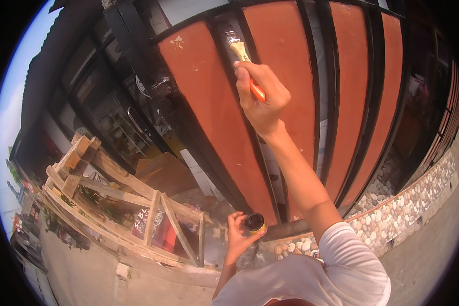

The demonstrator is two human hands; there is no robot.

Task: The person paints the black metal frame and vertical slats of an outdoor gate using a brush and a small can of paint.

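Raised in front of me, my right hand [263, 90] grips a paintbrush [240, 50] with a pale and orange handle. The dark bristles point up at the black frame between two orange-brown panels, near its top; whether they touch it I cannot tell. Lower down, my left hand [238, 236] holds a small open paint can [255, 223], its inside dark and its label partly yellow. The nearest orange-brown panel [214, 103] has pale chipped spots near its upper corner. Another orange-brown panel [281, 76] stands just right of the brush, edged by black bars.
A rough wooden trestle frame [155, 218] stands at the lower left, with a sign bearing writing behind it. A dark glazed door with a metal handle [134, 119] is on the left. A pebble-faced ledge [401, 220] runs along the panels' base at right, above concrete ground.
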